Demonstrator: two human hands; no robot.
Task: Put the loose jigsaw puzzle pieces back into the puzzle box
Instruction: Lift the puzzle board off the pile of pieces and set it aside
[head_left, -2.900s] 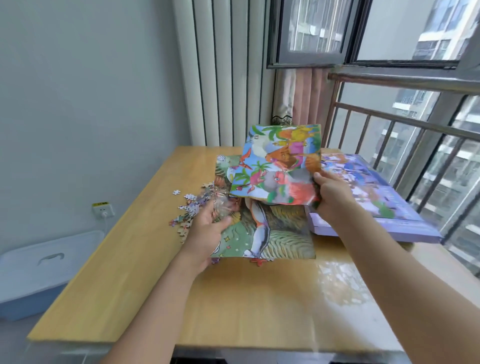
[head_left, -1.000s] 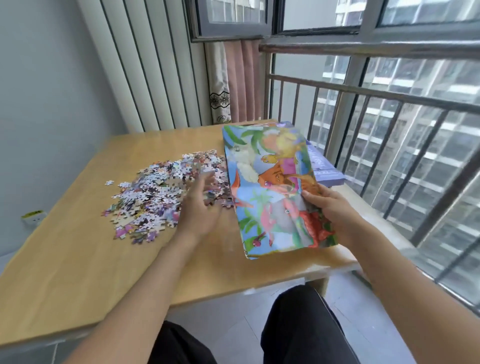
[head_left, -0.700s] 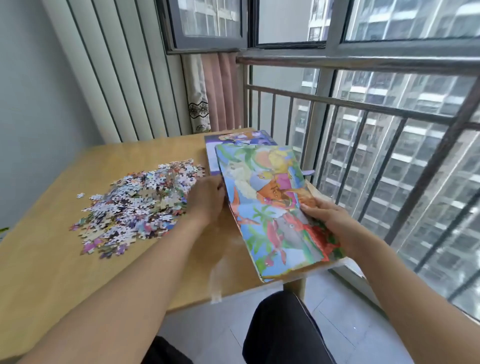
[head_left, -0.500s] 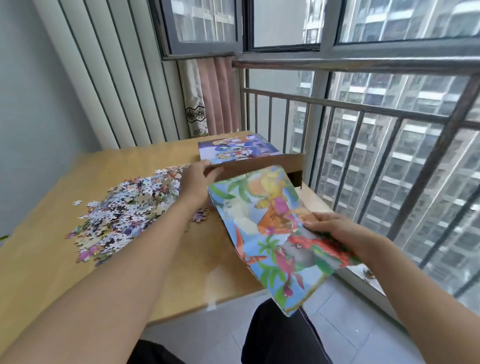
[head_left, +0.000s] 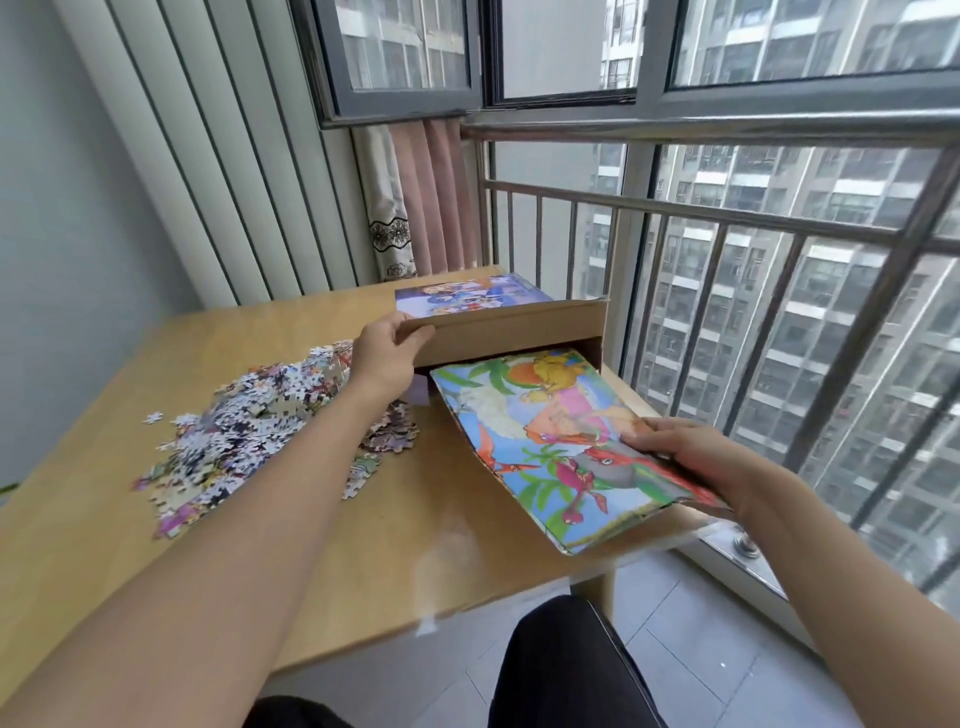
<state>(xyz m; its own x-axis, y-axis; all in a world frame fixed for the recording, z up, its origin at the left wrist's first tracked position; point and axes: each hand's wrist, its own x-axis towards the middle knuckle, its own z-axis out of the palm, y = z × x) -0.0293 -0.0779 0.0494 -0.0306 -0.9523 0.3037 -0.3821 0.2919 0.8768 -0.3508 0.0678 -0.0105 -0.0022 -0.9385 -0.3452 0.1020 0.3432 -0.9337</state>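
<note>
A home, likely an enclosed balcony in a high-rise flat. A wooden table stands beside tall windows with a metal safety railing, a pink curtain in the corner, and neighbouring apartment towers outside.

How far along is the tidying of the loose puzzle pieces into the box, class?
Done: nothing boxed that shows. In hand: the left hand lifts the puzzle box lid, while the right hand holds the picture sheets at its opening. Left: the whole pile of loose pieces lies on the table.
</note>
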